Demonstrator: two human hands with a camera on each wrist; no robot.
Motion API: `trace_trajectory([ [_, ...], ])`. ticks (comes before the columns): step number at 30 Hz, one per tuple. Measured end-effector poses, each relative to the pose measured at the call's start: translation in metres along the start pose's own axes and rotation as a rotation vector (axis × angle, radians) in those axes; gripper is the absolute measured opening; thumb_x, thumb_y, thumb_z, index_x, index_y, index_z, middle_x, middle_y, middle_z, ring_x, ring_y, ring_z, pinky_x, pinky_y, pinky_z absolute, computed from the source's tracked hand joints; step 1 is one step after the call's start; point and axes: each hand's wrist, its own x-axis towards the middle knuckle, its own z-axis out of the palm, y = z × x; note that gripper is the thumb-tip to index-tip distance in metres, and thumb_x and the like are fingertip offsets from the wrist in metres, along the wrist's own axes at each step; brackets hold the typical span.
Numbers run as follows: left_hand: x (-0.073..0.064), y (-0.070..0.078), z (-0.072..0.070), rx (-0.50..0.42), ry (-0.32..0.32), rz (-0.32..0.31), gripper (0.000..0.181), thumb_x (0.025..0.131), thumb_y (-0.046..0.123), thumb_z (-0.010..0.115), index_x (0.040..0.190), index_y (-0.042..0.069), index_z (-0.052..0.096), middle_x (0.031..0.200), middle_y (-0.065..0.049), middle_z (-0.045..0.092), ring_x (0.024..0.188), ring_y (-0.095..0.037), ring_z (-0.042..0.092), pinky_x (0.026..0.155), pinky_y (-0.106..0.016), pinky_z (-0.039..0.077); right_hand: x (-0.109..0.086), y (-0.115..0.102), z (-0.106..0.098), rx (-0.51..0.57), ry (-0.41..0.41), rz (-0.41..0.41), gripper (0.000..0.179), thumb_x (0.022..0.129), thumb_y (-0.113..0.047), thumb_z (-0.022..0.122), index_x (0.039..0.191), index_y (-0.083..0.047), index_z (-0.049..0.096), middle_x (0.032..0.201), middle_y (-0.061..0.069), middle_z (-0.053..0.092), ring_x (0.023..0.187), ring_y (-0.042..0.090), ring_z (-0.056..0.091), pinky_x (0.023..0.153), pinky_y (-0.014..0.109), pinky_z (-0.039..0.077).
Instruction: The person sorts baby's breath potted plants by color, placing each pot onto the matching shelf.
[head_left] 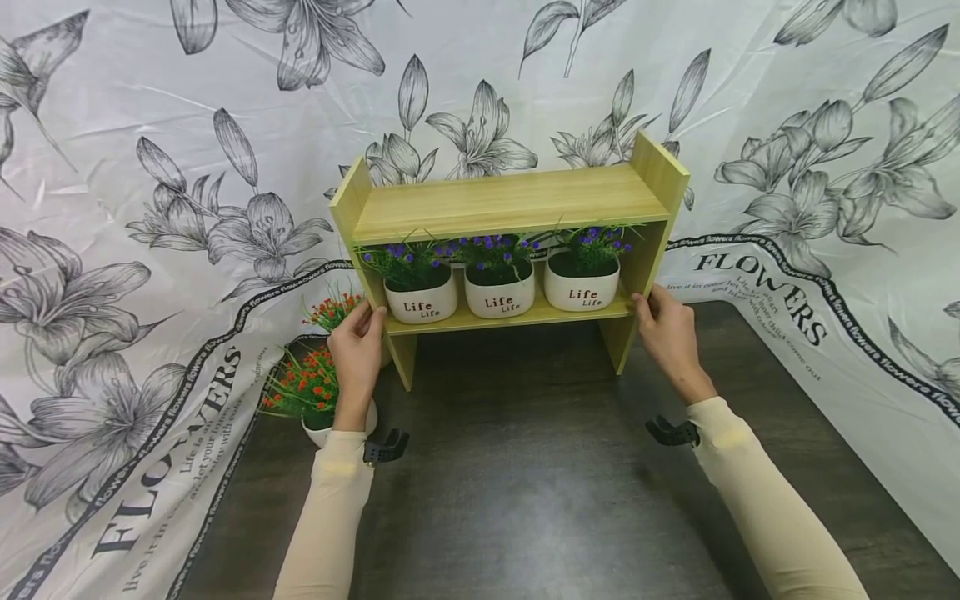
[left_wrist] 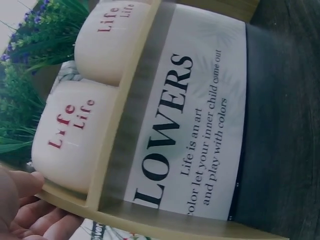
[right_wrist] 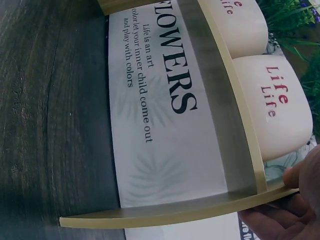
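A light wooden two-tier shelf (head_left: 510, 200) stands upright at the back of the dark table. On its lower board sit three white pots lettered "Life": a left pot (head_left: 422, 302), a middle pot (head_left: 501, 292) and a right pot (head_left: 582, 287), each with purple-flowered greenery. My left hand (head_left: 356, 346) pinches the shelf's left side panel at lower-board height, thumb in front and fingers behind. The right side panel is gripped the same way by my right hand (head_left: 670, 333). In the left wrist view the thumb lies near a white pot (left_wrist: 75, 135); the right wrist view shows the panel (right_wrist: 200, 212) between thumb and fingers.
Left of the shelf, partly behind my left hand and wrist, is a white pot (head_left: 315, 435) with red flowers (head_left: 318, 379). More red flowers (head_left: 333, 310) show behind it. A white floral-printed cloth (head_left: 480, 50) hangs behind and lies along the sides of the table (head_left: 525, 483).
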Motion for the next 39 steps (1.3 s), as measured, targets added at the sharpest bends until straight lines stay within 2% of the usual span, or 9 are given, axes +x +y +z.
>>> trace_trajectory([
  [4, 0.002, 0.007, -0.006, 0.049, -0.088, -0.047, 0.040, 0.107, 0.025, 0.069, 0.143, 0.008, 0.069, 0.136, -0.018, 0.072, 0.124, -0.030, 0.073, 0.101, -0.037, 0.061, -0.001, 0.002, 0.001, -0.017, 0.020, -0.005, 0.027, 0.111, -0.019, 0.058, 0.120, 0.002, 0.072, 0.095, 0.024, 0.079, 0.077, 0.034, 0.074, 0.063, 0.034, 0.050],
  [8, 0.003, 0.017, -0.017, 0.091, -0.173, -0.071, 0.043, 0.109, 0.026, 0.065, 0.148, 0.008, 0.065, 0.141, -0.019, 0.070, 0.129, -0.033, 0.070, 0.106, -0.045, 0.059, -0.001, 0.003, 0.000, -0.023, 0.034, -0.004, 0.025, 0.111, -0.019, 0.058, 0.117, 0.002, 0.072, 0.088, 0.022, 0.078, 0.071, 0.032, 0.069, 0.058, 0.025, 0.044],
  [12, 0.002, 0.028, -0.033, 0.078, -0.189, -0.040, 0.038, 0.110, 0.027, 0.064, 0.143, 0.009, 0.069, 0.137, -0.015, 0.073, 0.123, -0.030, 0.074, 0.103, -0.039, 0.061, -0.001, 0.003, 0.000, -0.024, 0.043, -0.004, 0.025, 0.111, -0.019, 0.058, 0.115, 0.002, 0.071, 0.086, 0.022, 0.077, 0.070, 0.031, 0.067, 0.059, 0.030, 0.044],
  [17, 0.002, 0.040, -0.056, -0.047, -0.193, 0.026, 0.034, 0.110, 0.021, 0.063, 0.137, 0.002, 0.071, 0.129, -0.019, 0.076, 0.108, -0.011, 0.078, 0.094, -0.021, 0.062, 0.000, 0.004, 0.001, -0.020, 0.051, 0.001, 0.025, 0.111, -0.019, 0.059, 0.115, 0.001, 0.072, 0.092, 0.022, 0.079, 0.075, 0.031, 0.071, 0.062, 0.033, 0.047],
  [21, 0.001, 0.043, -0.074, -0.111, -0.150, 0.068, 0.030, 0.110, 0.015, 0.062, 0.131, -0.004, 0.072, 0.123, -0.025, 0.076, 0.099, 0.001, 0.077, 0.090, -0.021, 0.063, 0.000, 0.003, 0.001, -0.017, 0.054, -0.002, 0.025, 0.111, -0.019, 0.058, 0.115, 0.002, 0.072, 0.093, 0.022, 0.080, 0.076, 0.031, 0.072, 0.061, 0.024, 0.044],
  [24, 0.001, 0.042, -0.088, -0.130, -0.102, 0.083, 0.028, 0.109, 0.011, 0.063, 0.127, -0.006, 0.073, 0.113, -0.014, 0.081, 0.092, 0.000, 0.078, 0.086, -0.023, 0.064, 0.000, 0.003, 0.001, -0.011, 0.054, -0.008, 0.025, 0.111, -0.019, 0.059, 0.115, 0.002, 0.072, 0.094, 0.022, 0.080, 0.078, 0.031, 0.073, 0.061, 0.016, 0.040],
  [27, 0.000, 0.039, -0.103, -0.121, -0.056, 0.096, 0.025, 0.107, 0.007, 0.064, 0.124, -0.007, 0.075, 0.103, 0.002, 0.083, 0.086, -0.001, 0.078, 0.080, -0.022, 0.065, 0.000, 0.003, 0.002, -0.005, 0.047, -0.010, 0.026, 0.111, -0.019, 0.059, 0.116, 0.002, 0.072, 0.096, 0.022, 0.080, 0.080, 0.033, 0.074, 0.062, 0.013, 0.038],
  [32, -0.006, 0.032, -0.125, -0.074, 0.025, 0.110, 0.022, 0.106, 0.006, 0.065, 0.121, -0.004, 0.077, 0.098, 0.012, 0.081, 0.085, -0.001, 0.079, 0.077, -0.018, 0.064, -0.001, 0.003, 0.002, -0.005, 0.036, -0.004, 0.027, 0.111, -0.020, 0.058, 0.117, 0.002, 0.072, 0.097, 0.023, 0.080, 0.081, 0.034, 0.076, 0.062, 0.020, 0.043],
  [39, -0.013, 0.011, -0.152, -0.057, 0.124, 0.099, 0.022, 0.105, 0.008, 0.067, 0.119, -0.006, 0.078, 0.094, 0.015, 0.081, 0.083, -0.001, 0.079, 0.078, -0.016, 0.063, -0.002, 0.003, 0.004, -0.006, 0.029, -0.002, 0.027, 0.112, -0.020, 0.057, 0.116, 0.002, 0.071, 0.096, 0.024, 0.079, 0.079, 0.037, 0.075, 0.065, 0.041, 0.051],
])
